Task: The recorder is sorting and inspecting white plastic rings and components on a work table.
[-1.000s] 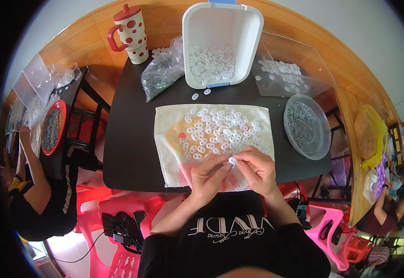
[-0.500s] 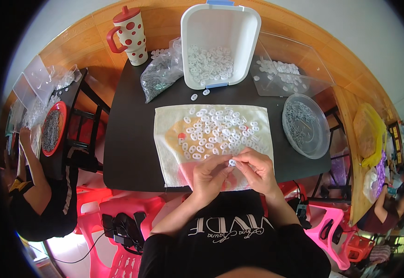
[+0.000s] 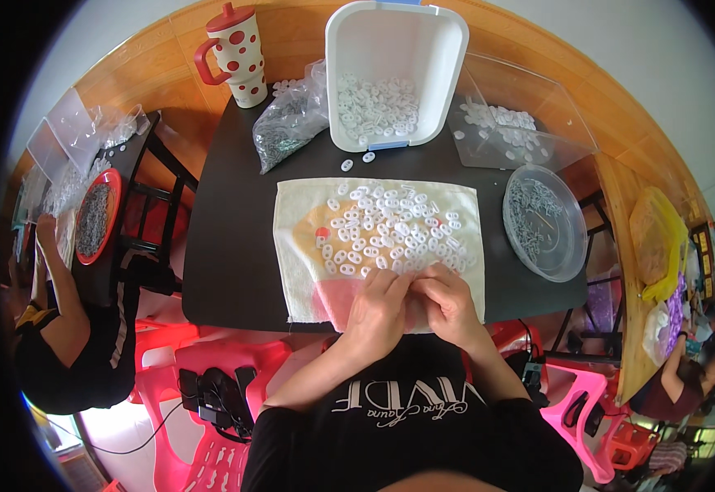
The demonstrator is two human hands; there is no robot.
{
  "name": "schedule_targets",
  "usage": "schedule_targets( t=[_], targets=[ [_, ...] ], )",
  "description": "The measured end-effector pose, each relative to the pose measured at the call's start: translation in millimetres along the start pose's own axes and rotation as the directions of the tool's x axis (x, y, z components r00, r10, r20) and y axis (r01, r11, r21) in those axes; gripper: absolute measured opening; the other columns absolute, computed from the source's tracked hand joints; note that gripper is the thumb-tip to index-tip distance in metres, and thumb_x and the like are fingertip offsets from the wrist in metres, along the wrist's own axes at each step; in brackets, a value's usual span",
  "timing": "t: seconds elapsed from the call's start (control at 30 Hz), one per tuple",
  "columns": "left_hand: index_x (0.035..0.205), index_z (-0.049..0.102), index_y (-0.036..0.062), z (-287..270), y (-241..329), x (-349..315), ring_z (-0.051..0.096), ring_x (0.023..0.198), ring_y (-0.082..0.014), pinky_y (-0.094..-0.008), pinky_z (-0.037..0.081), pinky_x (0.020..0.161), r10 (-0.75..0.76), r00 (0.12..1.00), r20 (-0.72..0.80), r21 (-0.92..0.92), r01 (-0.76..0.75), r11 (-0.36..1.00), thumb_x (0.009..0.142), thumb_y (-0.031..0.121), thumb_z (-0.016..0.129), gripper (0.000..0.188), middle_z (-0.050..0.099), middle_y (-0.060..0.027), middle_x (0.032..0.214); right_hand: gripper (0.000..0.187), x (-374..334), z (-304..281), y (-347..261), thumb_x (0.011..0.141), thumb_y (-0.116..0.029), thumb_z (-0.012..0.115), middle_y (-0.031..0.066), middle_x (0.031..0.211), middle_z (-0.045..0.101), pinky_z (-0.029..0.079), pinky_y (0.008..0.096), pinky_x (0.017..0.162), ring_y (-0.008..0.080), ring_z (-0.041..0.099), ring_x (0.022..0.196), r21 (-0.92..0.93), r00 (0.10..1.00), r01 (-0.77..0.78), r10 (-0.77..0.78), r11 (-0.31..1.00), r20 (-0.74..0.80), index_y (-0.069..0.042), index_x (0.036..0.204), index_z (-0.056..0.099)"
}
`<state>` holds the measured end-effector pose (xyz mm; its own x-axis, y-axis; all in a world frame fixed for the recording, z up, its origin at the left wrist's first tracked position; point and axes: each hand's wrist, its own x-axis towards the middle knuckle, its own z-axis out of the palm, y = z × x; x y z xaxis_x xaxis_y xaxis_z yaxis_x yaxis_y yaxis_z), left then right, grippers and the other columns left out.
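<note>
My left hand and my right hand meet over the near edge of a small cream, yellow and pink towel. Fingers on both are bent and pinched together at the tips. Whatever lies between them is hidden behind the knuckles. Just beyond the fingertips, many white oval plastic pieces, most with two holes, are scattered across the towel. Two more such ovals rest on the dark table above it.
At the back stands a white tub of ovals, with a bag of grey bits and a spotted tumbler to its left. Rightward are a clear box and a round clear tray of small metal-looking parts. A co-worker's arm shows far left.
A white two-holed oval showed between my fingertips before; now it is out of sight. My left hand has turned, bringing its back upward, and both hands stay together. The view has shifted slightly.
</note>
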<state>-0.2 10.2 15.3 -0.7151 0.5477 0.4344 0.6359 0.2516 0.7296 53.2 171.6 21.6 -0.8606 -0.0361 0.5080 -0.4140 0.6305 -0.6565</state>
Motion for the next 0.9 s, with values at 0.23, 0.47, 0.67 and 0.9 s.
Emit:
schedule_targets(
  t=[0.23,0.47,0.67,0.9],
  targets=[
    [0.107,0.068,-0.0055,-17.8,-5.9,6.4,0.064,0.085,-0.0362,-0.0421,0.054,0.076,0.040,0.997,0.067,-0.113,-0.032,0.993,0.073,-0.011,0.064,0.034,0.067,-0.0183,0.095,0.022,-0.4,-0.8,-3.0,0.072,0.004,0.066,0.0090,0.092,0.063,0.048,0.0397,0.070,0.0313,0.060,0.082,-0.134,0.997,0.081,-0.077,0.988,0.032,-0.001,0.093,0.067],
    [0.105,0.067,-0.0055,-21.3,-8.5,5.6,0.064,0.084,-0.0360,-0.0410,0.053,0.074,0.074,0.990,0.122,-0.152,-0.055,0.987,0.073,-0.011,0.065,0.032,0.066,-0.0174,0.092,0.024,-3.8,-1.0,-2.4,0.066,0.010,0.061,0.0118,0.089,0.061,0.048,0.0400,0.068,0.0313,0.059,0.080,-0.105,0.994,0.106,-0.103,0.989,0.031,0.002,0.088,0.065],
    [0.111,0.063,-0.0093,-25.5,-5.3,13.0,0.062,0.082,-0.0352,-0.0403,0.053,0.073,0.197,0.952,0.233,-0.021,-0.198,0.980,0.069,-0.006,0.066,0.043,0.063,-0.0181,0.093,0.022,-8.5,-1.7,4.2,0.062,0.004,0.062,0.0157,0.095,0.059,0.049,0.0411,0.071,0.0340,0.059,0.080,-0.122,0.982,0.163,-0.150,0.979,0.111,0.004,0.084,0.062],
    [0.117,0.060,-0.0110,-33.9,-10.4,19.8,0.061,0.086,-0.0352,-0.0407,0.053,0.075,0.195,0.916,0.350,-0.062,-0.185,0.981,0.069,-0.003,0.066,0.048,0.060,-0.0192,0.097,0.020,-1.7,-0.9,4.4,0.059,-0.003,0.063,0.0137,0.085,0.050,0.045,0.0416,0.063,0.0330,0.054,0.075,-0.155,0.970,0.223,-0.204,0.962,0.133,0.001,0.078,0.057]
  ],
)
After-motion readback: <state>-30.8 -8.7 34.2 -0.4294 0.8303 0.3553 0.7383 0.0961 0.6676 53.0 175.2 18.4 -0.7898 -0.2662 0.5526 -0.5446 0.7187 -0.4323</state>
